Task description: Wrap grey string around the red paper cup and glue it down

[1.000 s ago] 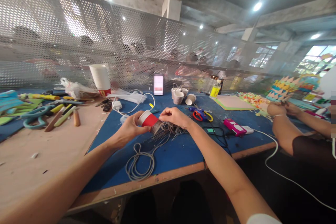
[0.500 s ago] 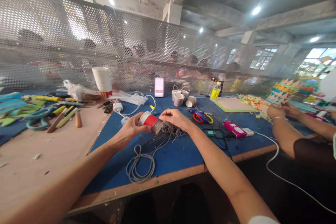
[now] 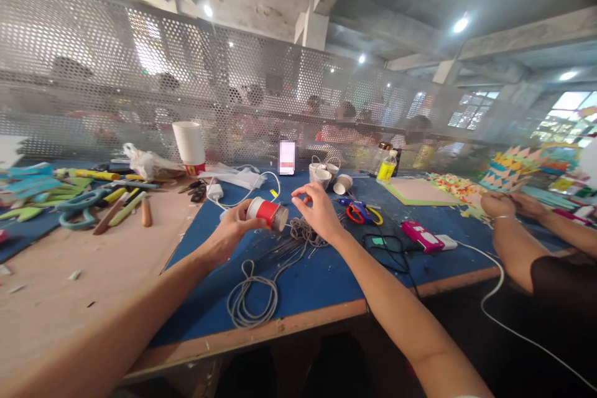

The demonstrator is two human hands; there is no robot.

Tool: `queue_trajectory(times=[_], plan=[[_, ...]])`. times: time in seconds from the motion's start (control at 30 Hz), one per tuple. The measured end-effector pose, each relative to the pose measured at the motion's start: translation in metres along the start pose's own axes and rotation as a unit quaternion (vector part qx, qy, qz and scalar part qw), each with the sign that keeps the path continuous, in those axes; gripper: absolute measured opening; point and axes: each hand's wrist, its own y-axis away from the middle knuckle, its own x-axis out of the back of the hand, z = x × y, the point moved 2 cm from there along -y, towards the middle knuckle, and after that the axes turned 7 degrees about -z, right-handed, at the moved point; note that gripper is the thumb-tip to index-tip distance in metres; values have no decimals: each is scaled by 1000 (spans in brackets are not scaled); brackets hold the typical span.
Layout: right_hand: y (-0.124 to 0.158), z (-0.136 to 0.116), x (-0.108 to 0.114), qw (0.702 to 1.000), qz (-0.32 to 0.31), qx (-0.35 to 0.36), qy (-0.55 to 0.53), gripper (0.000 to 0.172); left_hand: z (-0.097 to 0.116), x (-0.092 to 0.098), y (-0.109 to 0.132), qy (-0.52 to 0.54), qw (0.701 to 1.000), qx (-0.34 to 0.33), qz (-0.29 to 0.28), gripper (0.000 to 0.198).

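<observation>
My left hand [image 3: 228,224] is wrapped round a red and white paper cup [image 3: 262,211], which lies tilted on its side above the blue mat. Grey cord appears wound about the cup's right end. Just right of the cup, my right hand [image 3: 319,211] hovers with fingers curved and apart, with nothing visible in them. Below it a tangle of grey cord [image 3: 303,233] rests on the mat, partly hidden by the hand. A looped coil of grey cord [image 3: 252,301] lies nearer the table's front edge.
Behind stand several small cups [image 3: 321,174] and a phone [image 3: 287,157]. Scissors [image 3: 364,214] and a magenta device [image 3: 422,236] lie right. Stacked paper cups [image 3: 189,146] and blue-handled shears [image 3: 81,206] are left. Another person's hands [image 3: 501,205] work at far right.
My right hand has moved from the cup's end to the right, and its fingers have spread. The cup stays in my left hand, with its wound end more exposed. The view has shifted slightly.
</observation>
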Motion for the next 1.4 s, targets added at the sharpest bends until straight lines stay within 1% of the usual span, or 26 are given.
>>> queue_trajectory(times=[0.03, 0.1, 0.2, 0.27, 0.37, 0.47, 0.63, 0.77, 0.87, 1.07, 1.23, 1.4], plan=[[2, -7, 0, 999, 18, 31, 23, 9, -1, 1, 0, -4, 1000, -2, 7, 32], [6, -22, -1, 994, 22, 86, 64, 7, -3, 3, -1, -13, 1000, -5, 21, 28], [12, -38, -8, 981, -9, 142, 130, 9, -2, 3, -1, -24, 999, -10, 32, 25], [15, -42, -13, 973, -24, 157, 167, 12, 0, 1, 0, -31, 999, -12, 36, 24], [17, -42, -18, 966, -25, 163, 200, 16, 5, -3, 2, -48, 998, -10, 43, 23], [18, -40, -20, 961, -21, 165, 221, 17, 8, -6, 3, -58, 997, -11, 43, 27], [18, -39, -23, 952, -23, 165, 259, 10, 5, -6, 3, -66, 997, -12, 38, 34], [19, -37, -25, 946, -22, 166, 277, 11, 3, -6, 3, -66, 997, -14, 34, 36], [19, -37, -26, 943, -20, 161, 289, 8, 3, -7, 3, -67, 997, -9, 32, 37], [19, -39, -26, 940, -26, 168, 296, 10, 3, -7, 3, -76, 997, -17, 25, 34], [19, -39, -28, 936, -36, 157, 313, 10, 2, -7, 3, -76, 997, -18, 29, 29], [20, -38, -30, 937, -28, 155, 311, 13, 4, -9, 3, -82, 996, -17, 27, 26]])
